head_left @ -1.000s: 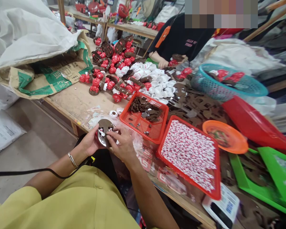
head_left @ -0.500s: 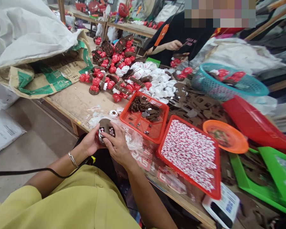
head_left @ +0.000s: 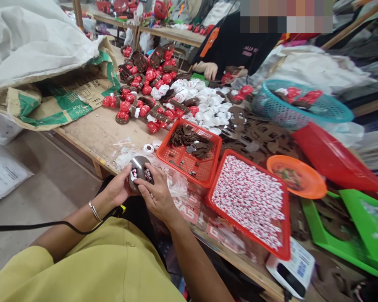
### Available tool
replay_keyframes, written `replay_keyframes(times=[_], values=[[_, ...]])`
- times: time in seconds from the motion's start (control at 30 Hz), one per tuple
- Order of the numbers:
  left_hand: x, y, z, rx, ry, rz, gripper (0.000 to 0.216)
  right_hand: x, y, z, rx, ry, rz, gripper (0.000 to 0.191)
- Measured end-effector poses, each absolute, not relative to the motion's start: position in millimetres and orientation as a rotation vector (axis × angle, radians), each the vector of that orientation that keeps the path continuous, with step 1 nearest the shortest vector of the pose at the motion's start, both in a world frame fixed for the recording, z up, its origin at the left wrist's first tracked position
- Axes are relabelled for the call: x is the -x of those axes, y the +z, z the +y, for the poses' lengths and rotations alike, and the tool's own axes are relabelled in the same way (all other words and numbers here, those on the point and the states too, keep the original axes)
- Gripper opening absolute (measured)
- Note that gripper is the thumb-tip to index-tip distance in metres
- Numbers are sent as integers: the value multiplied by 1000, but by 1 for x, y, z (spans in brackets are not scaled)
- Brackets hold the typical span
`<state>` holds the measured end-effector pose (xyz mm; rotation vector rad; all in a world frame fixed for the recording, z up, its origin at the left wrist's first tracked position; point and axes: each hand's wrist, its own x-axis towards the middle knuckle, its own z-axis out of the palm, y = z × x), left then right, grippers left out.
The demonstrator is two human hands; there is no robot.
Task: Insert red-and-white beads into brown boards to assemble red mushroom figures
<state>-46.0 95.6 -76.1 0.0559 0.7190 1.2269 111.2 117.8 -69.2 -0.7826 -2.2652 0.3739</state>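
A glossy brown rounded plastic piece is held between both my hands just off the table's front edge. Small white-and-red bits show in two recesses on its upper face. My left hand is wrapped round its left side. From the right, my right hand grips the other side, with its thumb laid across the near part of the face. The piece's underside is hidden. Beyond it lie white rings. A red mesh basket of brown scraps stands to the right, beside a red tray full of small white-and-red pieces.
Red-and-brown toy parts and white parts are heaped across the table. A sack lies left. Rightward are an orange plate, a blue basket, green trays and a white device. A co-worker's hand is opposite.
The brown piece has tilted in my hands, and its face now shows more fully with a bright glare. Across the table, the co-worker's raised hand has come down.
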Motion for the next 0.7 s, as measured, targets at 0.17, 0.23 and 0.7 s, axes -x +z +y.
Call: replay_keyframes(times=[0.17, 0.23, 0.7], values=[[46, -83, 94, -40, 1217, 710, 28, -106, -74, 114, 865, 329, -2280, 26], [46, -86, 94, -40, 1190, 700, 30, -105, -75, 114, 876, 347, -2268, 26], [51, -82, 86, -202, 1267, 638, 43, -126, -52, 112, 820, 466, -2113, 19]])
